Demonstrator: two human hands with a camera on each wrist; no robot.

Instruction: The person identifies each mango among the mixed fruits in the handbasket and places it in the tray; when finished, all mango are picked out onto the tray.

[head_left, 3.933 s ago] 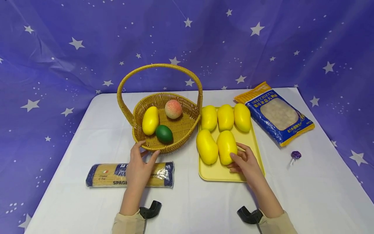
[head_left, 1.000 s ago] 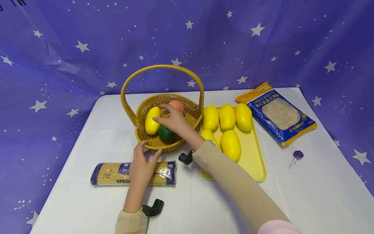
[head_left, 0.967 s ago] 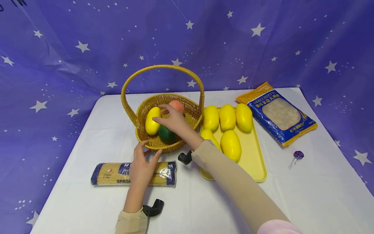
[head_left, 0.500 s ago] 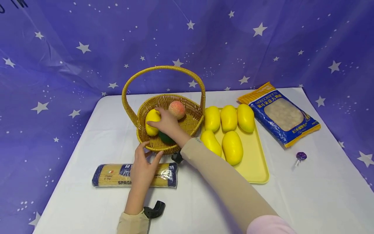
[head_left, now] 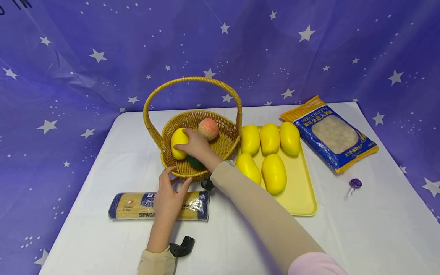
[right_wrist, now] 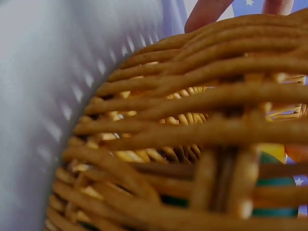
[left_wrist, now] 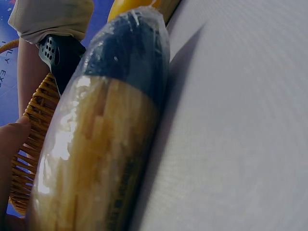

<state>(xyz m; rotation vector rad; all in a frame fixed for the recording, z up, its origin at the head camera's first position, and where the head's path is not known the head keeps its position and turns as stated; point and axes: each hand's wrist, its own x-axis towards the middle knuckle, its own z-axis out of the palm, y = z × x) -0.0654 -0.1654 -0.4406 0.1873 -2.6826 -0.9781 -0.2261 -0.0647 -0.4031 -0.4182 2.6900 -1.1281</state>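
In the head view my right hand (head_left: 197, 146) reaches into the wicker basket (head_left: 220, 152) and grips a yellow mango (head_left: 178, 139), thumb across its near side. Partly under that hand lies a dark green egg-shaped piece (head_left: 195, 163); a peach (head_left: 208, 129) sits behind it. My left hand (head_left: 168, 196) holds the basket's front rim between fingers and thumb, above a pack of spaghetti (head_left: 132, 206). The left wrist view shows the left thumb (left_wrist: 17, 132) against the wicker. In the right wrist view the basket wall (right_wrist: 192, 134) hides the fruit for the most part.
Several more mangoes (head_left: 274, 173) lie on a yellow tray (head_left: 300, 202) right of the basket. Beyond it are a blue orecchiette bag (head_left: 335, 133) and a purple lollipop (head_left: 355, 183). A starry purple backdrop (head_left: 261, 53) stands behind the white table (head_left: 227, 244).
The right hand has left the tray's mangoes, crossed left into the basket and closed on the mango there. The left hand stays at the basket's rim. The view has shifted slightly.
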